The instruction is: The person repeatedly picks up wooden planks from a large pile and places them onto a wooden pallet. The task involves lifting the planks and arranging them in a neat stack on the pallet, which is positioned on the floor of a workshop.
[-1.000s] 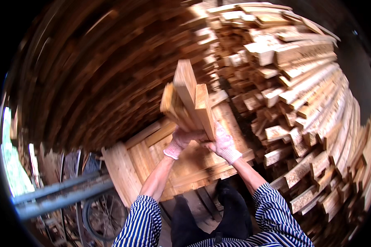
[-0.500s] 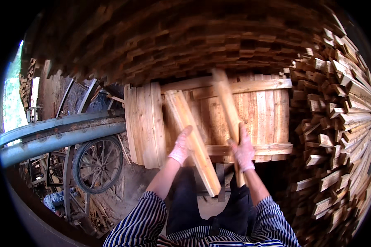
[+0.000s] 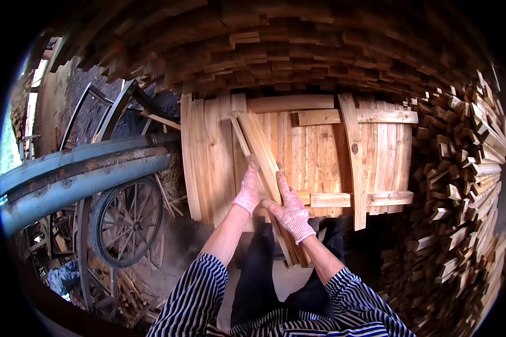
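Observation:
My left hand (image 3: 249, 188), in a light work glove, grips a pale wooden board (image 3: 260, 140) from its left side. The board slants from the planked wooden surface down toward my legs. A narrow strip shows along its left side; I cannot tell whether that is its edge or a second board. My right hand (image 3: 291, 212), gloved too, closes on the same board from the right, below its middle. A separate board (image 3: 353, 160) lies across the right part of the planked surface (image 3: 320, 151), resting over two crosswise strips (image 3: 385, 198).
Stacked wood (image 3: 275, 62) rises beyond the planks, and a pile of board ends (image 3: 455, 224) stands on the right. To the left are blue pipes (image 3: 84, 168), a spoked wheel (image 3: 126, 222), a metal frame (image 3: 115, 112) and wood scraps (image 3: 130, 297) on the ground.
My right hand has let go of its board, which now lies across the planks at right. It has moved left onto the board in my left hand. The view has shifted slightly.

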The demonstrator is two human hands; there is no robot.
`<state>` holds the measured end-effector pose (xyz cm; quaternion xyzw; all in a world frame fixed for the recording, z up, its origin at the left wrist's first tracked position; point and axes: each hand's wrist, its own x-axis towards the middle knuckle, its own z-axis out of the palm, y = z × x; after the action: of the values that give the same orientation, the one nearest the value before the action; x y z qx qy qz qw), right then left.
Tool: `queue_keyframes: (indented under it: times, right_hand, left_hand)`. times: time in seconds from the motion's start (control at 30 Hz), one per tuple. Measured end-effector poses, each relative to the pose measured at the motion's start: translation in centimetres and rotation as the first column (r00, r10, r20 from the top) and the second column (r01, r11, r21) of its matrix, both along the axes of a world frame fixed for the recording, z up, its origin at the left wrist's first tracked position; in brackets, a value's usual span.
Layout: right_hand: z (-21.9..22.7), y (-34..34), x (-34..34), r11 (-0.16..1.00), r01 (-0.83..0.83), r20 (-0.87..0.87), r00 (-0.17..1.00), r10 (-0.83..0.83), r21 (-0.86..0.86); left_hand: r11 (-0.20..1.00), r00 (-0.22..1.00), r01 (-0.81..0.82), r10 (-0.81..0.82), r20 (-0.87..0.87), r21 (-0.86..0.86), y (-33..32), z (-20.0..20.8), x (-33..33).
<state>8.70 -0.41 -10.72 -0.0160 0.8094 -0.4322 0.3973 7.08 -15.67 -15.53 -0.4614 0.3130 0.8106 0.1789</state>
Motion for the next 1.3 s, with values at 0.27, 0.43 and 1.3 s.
queue_keyframes:
  times: [0.27,0.43,1.3]
  right_hand:
    - [-3.4,-4.3,-2.9,0.948,0.190,-0.060,0.982,-0.181,0.255]
    - [-9.9,-9.4,-4.1,0.943,0.044,-0.483,0.866,0.128,0.329]
    - [-8.9,-0.9,-2.9,0.998,0.032,-0.313,0.950,-0.011,0.059]
  left_hand:
    - [0.984,0.994,0.027,-0.044,-0.096,-0.179,-11.6,-4.5,1.3]
    - [0.985,0.984,0.122,-0.136,-0.116,-0.121,-14.9,-6.9,1.3]
    - [-0.618,0.050,0.488,-0.685,0.727,-0.616,-8.6,-6.3,-1.0]
